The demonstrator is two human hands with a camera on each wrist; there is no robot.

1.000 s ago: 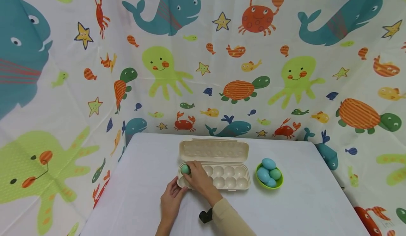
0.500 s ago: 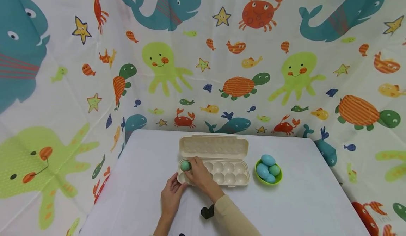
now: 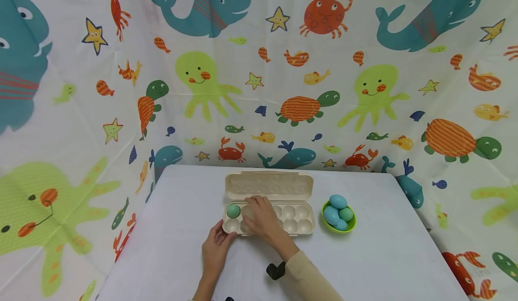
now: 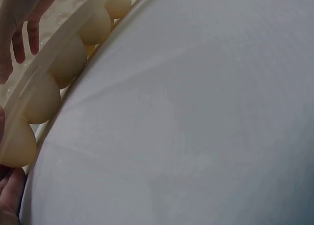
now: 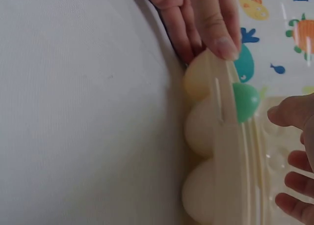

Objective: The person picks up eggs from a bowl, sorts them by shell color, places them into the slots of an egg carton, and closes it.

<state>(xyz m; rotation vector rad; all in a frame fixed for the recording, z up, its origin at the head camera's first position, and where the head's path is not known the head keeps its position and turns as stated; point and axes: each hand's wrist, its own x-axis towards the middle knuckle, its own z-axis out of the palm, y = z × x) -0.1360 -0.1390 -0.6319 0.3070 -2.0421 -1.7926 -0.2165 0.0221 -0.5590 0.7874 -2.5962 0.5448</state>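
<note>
A beige egg carton (image 3: 302,212) lies open, its lid (image 3: 269,186) folded back behind it. In the back-left cup sits a green egg (image 3: 233,211), which also shows above the rim in the right wrist view (image 5: 246,102). My left hand (image 3: 215,247) holds the carton's front-left corner. The right wrist view shows that thumb on the rim and the fingers (image 5: 179,31) below it. Just right of the egg, my right hand (image 3: 265,218) hovers over the cups with fingers spread and nothing held; it hides some cups.
A lime-green bowl (image 3: 339,232) stands right of the carton, holding several blue eggs (image 3: 331,215) and a green egg (image 3: 346,214). White cloth (image 3: 182,202) covers the table. Behind hangs a curtain (image 3: 243,112) printed with sea animals. A black device (image 3: 276,271) sits at my right wrist.
My right hand, earlier gripping the green egg at the back-left cup, has let go and moved slightly right. The egg rests in the cup. My left hand stays at the carton's corner.
</note>
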